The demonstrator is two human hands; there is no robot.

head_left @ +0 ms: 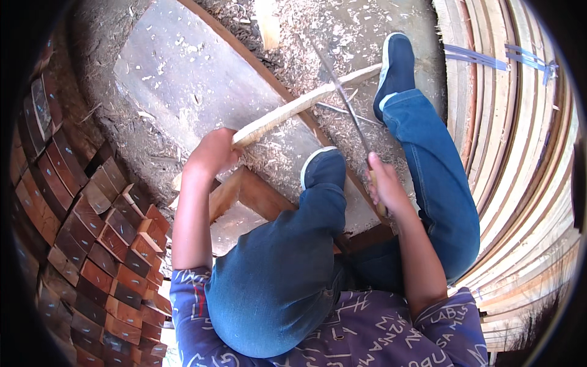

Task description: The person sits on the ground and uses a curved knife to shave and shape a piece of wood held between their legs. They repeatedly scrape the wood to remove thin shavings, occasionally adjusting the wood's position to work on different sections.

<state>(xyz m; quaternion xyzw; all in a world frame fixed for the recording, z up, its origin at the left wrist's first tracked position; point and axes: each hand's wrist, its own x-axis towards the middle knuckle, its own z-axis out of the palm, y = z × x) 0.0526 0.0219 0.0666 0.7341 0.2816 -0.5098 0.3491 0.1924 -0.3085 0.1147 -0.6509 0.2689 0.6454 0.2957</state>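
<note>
1. hands first: left hand (214,150) wraps tight around the near end of a pale, peeled wooden stick (306,104), fingers closed all the way round it.
2. right hand (382,183) is clenched on the handle of a long thin blade (345,98), which runs up and away and crosses the stick near its far end.
3. stick lies slanted across a grey slab (183,73), its far end by the right shoe (396,64); the left shoe (323,166) is planted on the slab's wooden edge, just below the stick.
4. wood shavings (318,37) litter the ground all around.
5. risk, as i judge it: the blade sits close to the right shoe and leg, so a slip off the wood could carry it into the foot.
6. another worry: the stick is held at one end only, so it may roll or spring under pressure and throw the cut off.
7. hard to make out: the blade's cutting edge is too thin to read, and its handle is buried in the fist.
8. stacked red-brown blocks (104,244) at the left and curved planks (520,153) at the right bend into the dark rim.
</note>
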